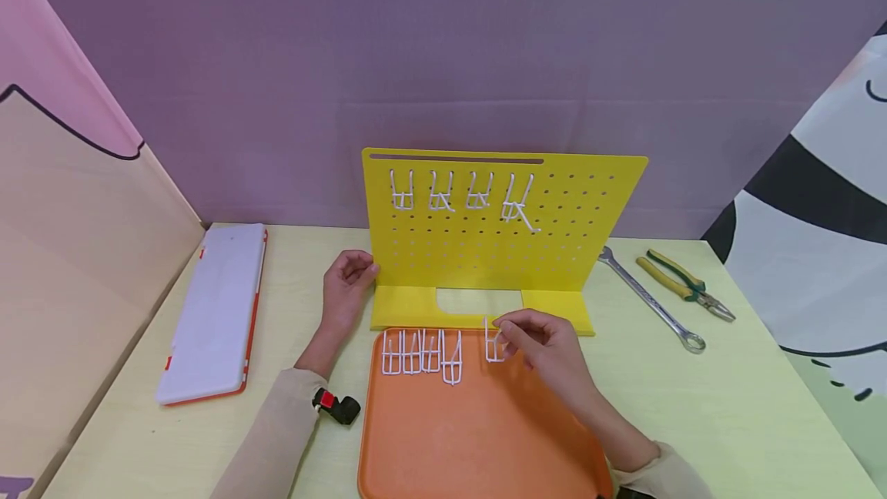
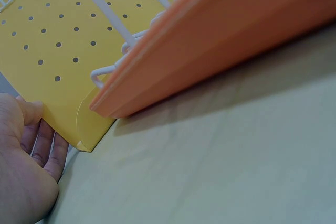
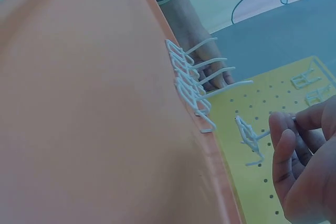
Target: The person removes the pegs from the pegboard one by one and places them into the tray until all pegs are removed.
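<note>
Between the thumb and fingertips of your right hand [image 1: 543, 341] is a hook [image 1: 493, 359], pinched by its prong, its wire frame pointing away from your fingers. It is by the far edge of the tray [image 1: 443, 437], apart from and to the right of four loose hooks [image 1: 451, 363] lined up along that edge. Your left hand [image 1: 344, 295] grips the left edge of the board [image 1: 443, 256], thumb in front, fingers behind. Four hung hooks [image 1: 513, 210] line its upper part. The board stands just beyond the tray. Further out, a case [image 1: 215, 314] lies left; a wrench [image 1: 651, 301] and pliers [image 1: 686, 287] lie right.
</note>
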